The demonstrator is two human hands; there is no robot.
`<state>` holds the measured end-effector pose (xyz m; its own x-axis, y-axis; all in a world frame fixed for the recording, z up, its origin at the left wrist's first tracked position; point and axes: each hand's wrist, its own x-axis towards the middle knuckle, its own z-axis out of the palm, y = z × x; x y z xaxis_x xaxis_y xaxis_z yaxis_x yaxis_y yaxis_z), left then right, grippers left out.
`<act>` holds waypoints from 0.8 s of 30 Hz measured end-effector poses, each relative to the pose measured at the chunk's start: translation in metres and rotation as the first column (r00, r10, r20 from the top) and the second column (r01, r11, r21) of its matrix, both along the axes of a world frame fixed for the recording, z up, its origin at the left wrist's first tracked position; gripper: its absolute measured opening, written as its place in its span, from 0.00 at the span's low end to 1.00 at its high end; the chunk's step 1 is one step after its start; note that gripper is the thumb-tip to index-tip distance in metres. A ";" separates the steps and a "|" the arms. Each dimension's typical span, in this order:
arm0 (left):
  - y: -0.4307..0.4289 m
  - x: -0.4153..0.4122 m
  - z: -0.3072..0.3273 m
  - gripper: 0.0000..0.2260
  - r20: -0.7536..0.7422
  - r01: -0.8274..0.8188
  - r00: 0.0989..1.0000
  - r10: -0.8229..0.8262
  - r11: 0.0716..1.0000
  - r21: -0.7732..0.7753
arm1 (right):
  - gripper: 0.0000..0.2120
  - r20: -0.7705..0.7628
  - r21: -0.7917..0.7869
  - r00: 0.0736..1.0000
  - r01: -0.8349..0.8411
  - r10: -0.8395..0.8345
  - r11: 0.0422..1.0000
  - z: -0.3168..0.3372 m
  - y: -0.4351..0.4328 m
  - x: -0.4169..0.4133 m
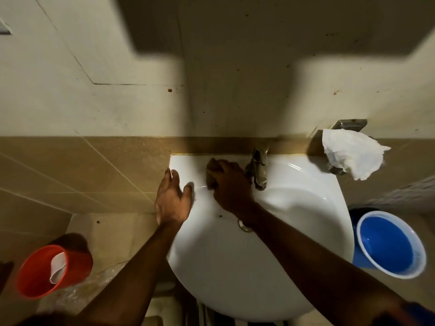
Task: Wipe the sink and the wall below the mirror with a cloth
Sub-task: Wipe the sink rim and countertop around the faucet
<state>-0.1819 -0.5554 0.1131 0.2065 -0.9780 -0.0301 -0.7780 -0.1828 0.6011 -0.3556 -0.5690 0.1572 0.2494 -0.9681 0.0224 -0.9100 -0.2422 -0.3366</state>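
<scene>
Right hand is on the back ledge of the white sink, just left of the faucet. Grip: fingers curled over a brownish cloth, pressing it onto the ledge. Most of the cloth is under the hand; only its left edge and far end show. The visible part has its long axis running from the wall toward the basin, far end touching or nearly touching the tan tile band at the back rim.

Left hand lies flat on the sink's left rim, fingers straight and a little spread, pointing at the wall, thumb out toward the cloth. It holds nothing and sits just beside the right hand, not touching it.

Faucet spout points toward the person, over the basin. Drain is partly hidden by the right wrist.

Wall above the sink: cream upper part with small dark specks, the upper part in heavy shadow.

Around it:
- orange bucket on the floor to the left, with a white item inside
- blue bucket to the right of the sink
- crumpled white paper hanging at a metal wall fitting, right of the faucet
</scene>
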 end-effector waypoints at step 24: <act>0.003 0.003 -0.001 0.33 -0.072 0.034 0.997 -0.033 0.999 0.020 | 0.15 -0.859 0.185 0.499 0.092 0.116 0.978 0.035 -0.055 0.001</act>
